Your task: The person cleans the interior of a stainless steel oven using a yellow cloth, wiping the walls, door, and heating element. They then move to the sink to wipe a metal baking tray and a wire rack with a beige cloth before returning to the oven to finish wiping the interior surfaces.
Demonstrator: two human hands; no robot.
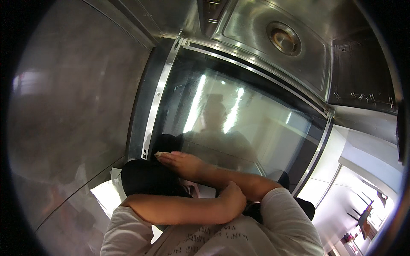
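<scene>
An oven door with a large glass pane (221,118) lies folded down in front of me, with metal strips along its sides. My right hand (184,164) reaches across to the left, over my dark-clothed knee at the door's near left corner. A small pale thing, perhaps a folded cloth, shows at its fingertips (159,154), held there. My left hand (233,199) is bent in front of my chest, against or just beside my right forearm; its fingers are mostly hidden.
Beyond the door is the metal oven cavity (243,28) with a round recess (283,38) in its floor. A large metal panel (80,80) stands on the left. A white sheet or bag (110,193) lies by my left knee. A dark stool-like object (365,220) is at far right.
</scene>
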